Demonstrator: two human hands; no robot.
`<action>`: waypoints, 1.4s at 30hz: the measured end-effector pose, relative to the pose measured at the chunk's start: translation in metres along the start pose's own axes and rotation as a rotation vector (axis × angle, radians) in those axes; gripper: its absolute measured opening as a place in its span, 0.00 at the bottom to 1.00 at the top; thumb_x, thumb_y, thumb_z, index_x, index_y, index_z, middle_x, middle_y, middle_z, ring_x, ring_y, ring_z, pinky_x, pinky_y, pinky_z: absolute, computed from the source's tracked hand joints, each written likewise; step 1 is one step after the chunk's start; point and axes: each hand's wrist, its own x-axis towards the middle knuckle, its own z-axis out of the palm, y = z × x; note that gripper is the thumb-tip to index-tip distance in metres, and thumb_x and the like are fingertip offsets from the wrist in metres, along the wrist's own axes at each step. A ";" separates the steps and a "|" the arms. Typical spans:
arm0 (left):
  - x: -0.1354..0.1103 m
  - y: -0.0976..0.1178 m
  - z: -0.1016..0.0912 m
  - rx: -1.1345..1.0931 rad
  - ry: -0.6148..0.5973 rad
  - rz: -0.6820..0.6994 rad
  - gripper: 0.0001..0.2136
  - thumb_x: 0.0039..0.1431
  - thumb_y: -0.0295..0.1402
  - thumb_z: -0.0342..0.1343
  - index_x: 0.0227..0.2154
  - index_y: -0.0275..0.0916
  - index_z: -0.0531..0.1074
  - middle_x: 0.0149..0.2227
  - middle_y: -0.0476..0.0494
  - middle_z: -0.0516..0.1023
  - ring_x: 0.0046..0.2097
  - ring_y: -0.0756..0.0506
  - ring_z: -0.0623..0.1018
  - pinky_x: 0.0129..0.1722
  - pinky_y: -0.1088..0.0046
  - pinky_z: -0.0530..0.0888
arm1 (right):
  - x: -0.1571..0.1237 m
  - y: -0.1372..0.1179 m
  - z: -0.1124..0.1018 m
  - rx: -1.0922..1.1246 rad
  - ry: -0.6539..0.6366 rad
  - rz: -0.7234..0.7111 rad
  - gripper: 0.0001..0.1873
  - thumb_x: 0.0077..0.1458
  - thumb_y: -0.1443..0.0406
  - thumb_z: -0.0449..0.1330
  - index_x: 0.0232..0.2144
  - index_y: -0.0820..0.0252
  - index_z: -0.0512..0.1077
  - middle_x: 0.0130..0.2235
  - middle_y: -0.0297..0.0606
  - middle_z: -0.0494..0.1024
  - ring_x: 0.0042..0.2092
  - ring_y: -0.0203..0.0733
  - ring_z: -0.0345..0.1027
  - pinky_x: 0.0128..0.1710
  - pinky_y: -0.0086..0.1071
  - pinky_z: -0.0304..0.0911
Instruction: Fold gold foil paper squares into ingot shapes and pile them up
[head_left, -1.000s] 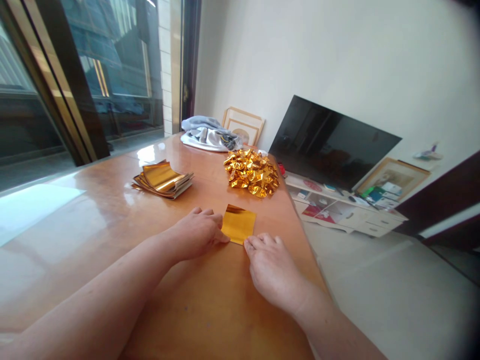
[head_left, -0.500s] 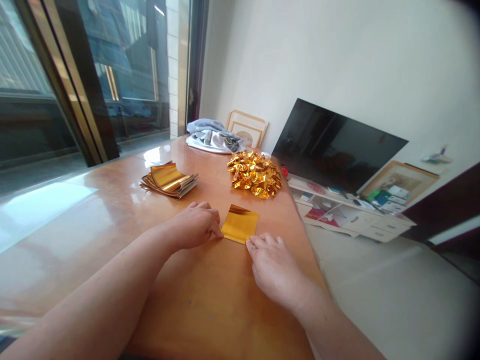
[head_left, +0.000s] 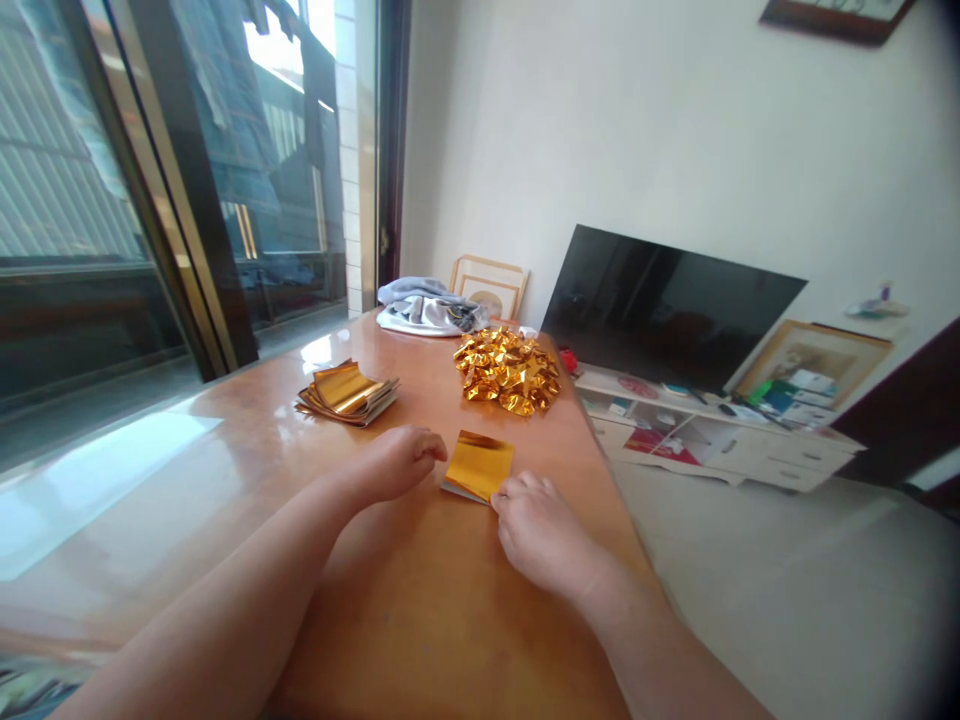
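Observation:
A small square of gold foil paper (head_left: 481,462) lies on the polished wooden table (head_left: 420,600) in front of me. Along its near edge the foil bows up a little, and a grey strip shows under it. My right hand (head_left: 538,525) pinches the near right corner, its thumb and fingertips close together. Just off the left edge of the foil, my left hand (head_left: 401,462) hovers with loosely bent fingers and nothing visible in them. Farther back on the left sits a stack of gold foil sheets (head_left: 349,392). Folded gold foil pieces (head_left: 506,370) form a shiny heap beyond the square.
Bundled grey and white cloth (head_left: 427,305) rests at the table's far end, before leaning picture frames (head_left: 491,280). Past the table's right edge stand a white cabinet (head_left: 720,440) and a television (head_left: 667,305). A glass sliding door (head_left: 165,200) is on the left.
My left hand has come up off the foil's near left corner. The near edge now bows up, showing grey beneath. My right hand stays at its corner. The view has tilted up slightly.

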 end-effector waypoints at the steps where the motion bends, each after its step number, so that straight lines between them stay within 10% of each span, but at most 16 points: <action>1: 0.001 0.002 0.000 -0.022 -0.015 -0.033 0.14 0.53 0.25 0.50 0.36 0.42 0.79 0.38 0.45 0.82 0.39 0.45 0.78 0.39 0.72 0.70 | 0.001 0.001 0.000 0.008 -0.001 0.006 0.16 0.63 0.68 0.50 0.39 0.62 0.78 0.42 0.48 0.78 0.48 0.52 0.64 0.48 0.41 0.55; 9: 0.010 0.012 -0.002 -0.076 -0.224 -0.197 0.12 0.57 0.41 0.54 0.36 0.40 0.77 0.34 0.44 0.80 0.35 0.44 0.77 0.32 0.72 0.69 | 0.011 0.008 0.003 0.114 -0.007 0.050 0.18 0.64 0.65 0.50 0.43 0.61 0.80 0.43 0.49 0.78 0.48 0.51 0.67 0.49 0.39 0.58; 18: 0.015 0.026 0.001 -0.017 -0.320 0.029 0.15 0.44 0.28 0.59 0.38 0.41 0.73 0.41 0.46 0.77 0.40 0.44 0.74 0.38 0.71 0.70 | 0.016 0.017 0.006 0.209 0.051 0.099 0.13 0.60 0.63 0.55 0.35 0.57 0.80 0.40 0.41 0.79 0.41 0.44 0.70 0.39 0.33 0.59; 42: 0.003 0.043 0.017 0.180 0.022 0.164 0.04 0.61 0.32 0.56 0.35 0.44 0.76 0.39 0.45 0.78 0.44 0.41 0.73 0.47 0.63 0.63 | 0.030 0.007 0.015 0.290 0.269 0.069 0.09 0.64 0.64 0.57 0.37 0.55 0.78 0.38 0.37 0.78 0.44 0.43 0.67 0.45 0.34 0.55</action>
